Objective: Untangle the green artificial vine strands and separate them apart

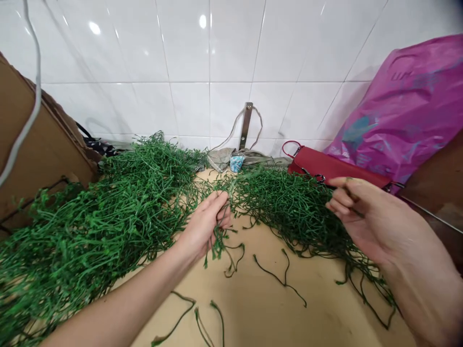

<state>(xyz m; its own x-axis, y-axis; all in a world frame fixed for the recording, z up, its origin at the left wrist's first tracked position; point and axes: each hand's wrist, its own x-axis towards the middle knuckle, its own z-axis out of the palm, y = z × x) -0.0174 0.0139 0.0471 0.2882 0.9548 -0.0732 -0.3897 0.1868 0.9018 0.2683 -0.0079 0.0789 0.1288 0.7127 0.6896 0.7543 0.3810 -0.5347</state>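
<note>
Green artificial vines point(75, 231) spread in a long, tangled mass across the back of a tan desk point(275, 313), running from the front left corner toward the back right. On the left, most strands slant from upper right to lower left and spill over the desk's left edge. The person's left hand point(204, 226) sits near the middle of the mass, its fingers closed around a small bunch of strands, with short ends hanging down toward the front edge. The right hand point(367, 217) is raised at the right end of the mass, fingers curled and slightly apart. A thin dark strand appears to lie against them, but whether it is pinched is hard to tell. Several loose dark green strands point(280, 274) lie apart on the desk, curving from side to side toward the front edge. Along the back edge stand white wall tiles point(202, 106) with a metal bracket point(246, 125), a small blue packet point(237, 163) and a red handbag point(333, 168). A magenta plastic bag point(401, 111) leans in the back right corner, and a cardboard sheet point(39, 135) stands at the left.
</note>
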